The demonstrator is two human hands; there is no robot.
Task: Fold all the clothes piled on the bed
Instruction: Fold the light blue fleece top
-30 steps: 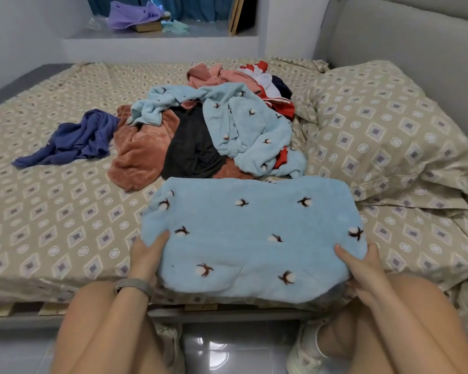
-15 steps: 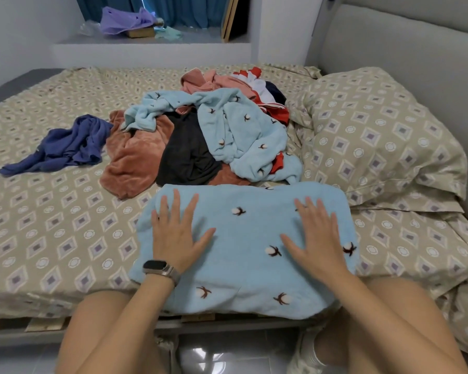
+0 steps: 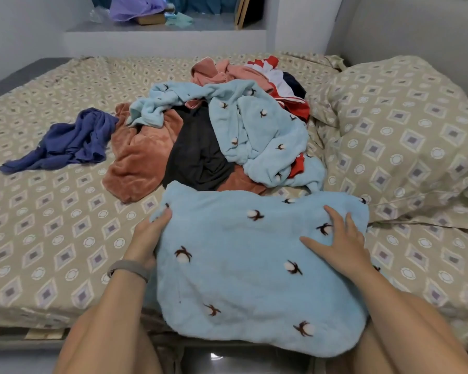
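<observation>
Nearest, a folded light-blue fleece garment with small brown-and-white cotton-flower prints, lying on the near edge of the bed with the patterned beige sheet, its lower edge hanging over the bed frame. Left hand at the garment's left edge, fingers tucked under the fabric and thumb on top, gripping it; grey band on that wrist. Right hand flat on the garment's upper right part, fingers straight and spread, pressing down. Hands well apart, one at each side of the garment. Just behind, an unfolded pile: a second light-blue fleece piece with the same print draped over a black garment and a rust-brown plush garment, with pink and red-white-navy clothes at the back. Off to the left, apart from the pile, a crumpled dark blue garment. On the right, a pillow in matching beige pattern.
</observation>
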